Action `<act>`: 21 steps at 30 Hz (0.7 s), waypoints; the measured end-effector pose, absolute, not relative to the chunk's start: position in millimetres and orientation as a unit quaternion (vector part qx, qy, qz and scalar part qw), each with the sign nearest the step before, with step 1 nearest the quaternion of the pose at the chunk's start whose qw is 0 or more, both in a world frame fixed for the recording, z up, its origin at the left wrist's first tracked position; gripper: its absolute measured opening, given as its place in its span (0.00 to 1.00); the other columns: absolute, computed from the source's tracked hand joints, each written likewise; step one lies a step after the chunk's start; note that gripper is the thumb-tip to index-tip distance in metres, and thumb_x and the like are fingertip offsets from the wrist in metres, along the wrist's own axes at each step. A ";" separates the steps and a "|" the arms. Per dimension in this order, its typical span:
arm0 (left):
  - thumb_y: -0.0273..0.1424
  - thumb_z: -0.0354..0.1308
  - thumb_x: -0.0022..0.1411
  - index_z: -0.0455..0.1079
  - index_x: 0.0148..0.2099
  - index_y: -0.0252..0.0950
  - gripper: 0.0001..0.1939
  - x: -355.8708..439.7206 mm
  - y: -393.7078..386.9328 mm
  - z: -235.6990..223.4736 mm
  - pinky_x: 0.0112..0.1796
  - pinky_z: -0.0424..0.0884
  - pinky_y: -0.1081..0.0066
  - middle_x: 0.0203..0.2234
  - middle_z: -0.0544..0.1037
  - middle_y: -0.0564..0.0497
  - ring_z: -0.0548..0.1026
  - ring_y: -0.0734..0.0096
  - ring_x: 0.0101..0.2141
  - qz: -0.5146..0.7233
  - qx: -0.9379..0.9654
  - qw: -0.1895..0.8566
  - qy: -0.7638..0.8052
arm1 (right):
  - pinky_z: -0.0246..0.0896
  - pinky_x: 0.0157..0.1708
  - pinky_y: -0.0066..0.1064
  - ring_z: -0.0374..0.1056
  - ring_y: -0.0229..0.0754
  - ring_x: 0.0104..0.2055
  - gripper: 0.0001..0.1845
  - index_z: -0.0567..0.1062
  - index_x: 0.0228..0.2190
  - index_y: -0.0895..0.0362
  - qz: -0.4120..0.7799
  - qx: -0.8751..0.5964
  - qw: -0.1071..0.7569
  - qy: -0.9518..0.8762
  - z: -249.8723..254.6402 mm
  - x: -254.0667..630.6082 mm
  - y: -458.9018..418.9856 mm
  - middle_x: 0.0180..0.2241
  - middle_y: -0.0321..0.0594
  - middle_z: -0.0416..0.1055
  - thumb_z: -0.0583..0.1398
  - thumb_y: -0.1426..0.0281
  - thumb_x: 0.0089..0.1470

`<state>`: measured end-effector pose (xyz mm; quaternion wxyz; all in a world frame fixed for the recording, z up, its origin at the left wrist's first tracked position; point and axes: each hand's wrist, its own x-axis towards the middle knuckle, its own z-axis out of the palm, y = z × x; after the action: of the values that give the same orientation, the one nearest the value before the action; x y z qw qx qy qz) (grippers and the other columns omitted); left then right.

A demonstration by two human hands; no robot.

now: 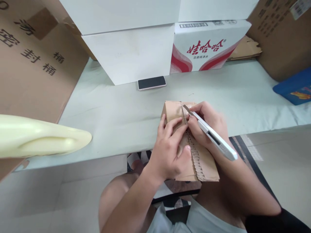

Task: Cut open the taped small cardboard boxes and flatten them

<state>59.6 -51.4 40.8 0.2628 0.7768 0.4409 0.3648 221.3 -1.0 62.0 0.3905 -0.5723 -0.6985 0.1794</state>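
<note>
A small brown cardboard box (206, 165) lies at the table's front edge and juts out over my lap. Along its top runs a seam with a ragged, corrugated edge. My left hand (172, 145) rests on the box with fingers spread, pressing on its top and left side. In my right hand (204, 123) is a white box cutter (216, 137), held like a pen, its metal blade out. The blade tip is at the seam near the far end of the box. Whether it has gone into the cardboard I cannot tell.
A phone (152, 83) lies flat before stacked white cartons (131, 55) and a red-and-white carton (204, 48). Big brown cartons stand left (36, 81) and right (279, 42). A pale yellow object (43, 136) juts in from the left. A blue container (295, 87) is at right.
</note>
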 end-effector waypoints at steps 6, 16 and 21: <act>0.34 0.51 0.66 0.62 0.67 0.34 0.28 61.4 -52.5 41.5 0.73 0.39 0.42 0.65 0.66 0.38 0.57 0.50 0.70 0.367 0.776 0.262 0.440 | 0.59 0.25 0.33 0.65 0.40 0.21 0.04 0.71 0.34 0.51 0.185 -0.576 0.390 -0.694 59.6 223.5 1.2 0.22 0.33 0.72 0.61 0.67 0.54; 0.32 0.51 0.65 0.57 0.70 0.35 0.32 61.2 -52.6 40.7 0.72 0.36 0.38 0.65 0.64 0.35 0.58 0.48 0.70 0.353 0.796 0.248 0.425 | 0.59 0.25 0.32 0.65 0.40 0.21 0.05 0.71 0.32 0.52 0.222 -0.579 0.372 -0.691 61.7 221.2 4.7 0.22 0.34 0.73 0.60 0.64 0.52; 0.32 0.51 0.65 0.51 0.72 0.37 0.35 60.4 -54.9 40.5 0.72 0.36 0.36 0.68 0.62 0.37 0.56 0.47 0.71 0.343 0.797 0.243 0.433 | 0.59 0.26 0.30 0.65 0.38 0.22 0.08 0.72 0.33 0.53 0.263 -0.567 0.355 -0.696 65.7 220.7 6.9 0.22 0.34 0.73 0.58 0.64 0.51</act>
<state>60.4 -54.9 40.5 0.2434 0.7970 0.4335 0.3431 220.7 6.9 65.7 0.3548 -0.5666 -0.6956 0.2632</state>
